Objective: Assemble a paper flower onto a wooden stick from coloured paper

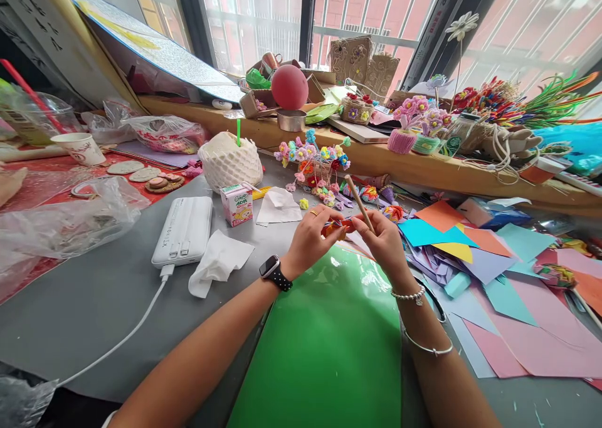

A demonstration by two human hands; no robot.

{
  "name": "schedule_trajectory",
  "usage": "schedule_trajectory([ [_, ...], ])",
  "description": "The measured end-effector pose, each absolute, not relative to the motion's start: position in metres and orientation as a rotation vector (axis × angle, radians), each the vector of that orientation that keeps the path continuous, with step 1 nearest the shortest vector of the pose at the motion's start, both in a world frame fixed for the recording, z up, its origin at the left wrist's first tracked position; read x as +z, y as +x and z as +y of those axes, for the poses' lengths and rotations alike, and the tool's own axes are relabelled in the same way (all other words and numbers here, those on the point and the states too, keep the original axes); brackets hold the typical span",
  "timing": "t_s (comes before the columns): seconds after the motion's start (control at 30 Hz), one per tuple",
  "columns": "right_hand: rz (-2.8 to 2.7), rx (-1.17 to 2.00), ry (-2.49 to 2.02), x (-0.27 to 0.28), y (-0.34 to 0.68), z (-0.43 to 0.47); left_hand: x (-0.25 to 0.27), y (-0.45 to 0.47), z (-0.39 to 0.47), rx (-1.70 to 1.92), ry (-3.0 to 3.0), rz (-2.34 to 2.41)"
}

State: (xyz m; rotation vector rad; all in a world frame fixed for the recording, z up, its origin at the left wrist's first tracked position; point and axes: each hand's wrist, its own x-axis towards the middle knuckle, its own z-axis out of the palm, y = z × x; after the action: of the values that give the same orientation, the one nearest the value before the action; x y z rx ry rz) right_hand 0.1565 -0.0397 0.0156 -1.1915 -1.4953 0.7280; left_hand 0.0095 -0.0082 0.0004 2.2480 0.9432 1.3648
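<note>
Gray table [117, 302] near window [254, 20]; left fingers [323, 212] pinching orange piece [331, 229], right fingers [364, 229] gripping wooden stick [357, 200].

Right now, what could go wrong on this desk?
1. The right hand holds the wooden stick while its fingers also meet the small colourful piece at the left hand, so either could slip.
2. The white cable plugged into the power bank runs loose near the left forearm, a possible snag.
3. The small carton stands beside the power bank; a knock could tip it over, possibly leaking.
</note>
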Motion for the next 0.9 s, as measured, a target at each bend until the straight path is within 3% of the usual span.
schedule_trajectory([
  [0.67,-1.566,0.809,-1.14,0.0141,0.1594,-0.0402,0.003,0.0039,-0.0022,1.328,2.287,0.881],
  [0.9,-1.651,0.624,-1.245,0.0158,0.1588,-0.0415,0.0072,0.0029,-0.0034,1.216,2.225,0.834],
])
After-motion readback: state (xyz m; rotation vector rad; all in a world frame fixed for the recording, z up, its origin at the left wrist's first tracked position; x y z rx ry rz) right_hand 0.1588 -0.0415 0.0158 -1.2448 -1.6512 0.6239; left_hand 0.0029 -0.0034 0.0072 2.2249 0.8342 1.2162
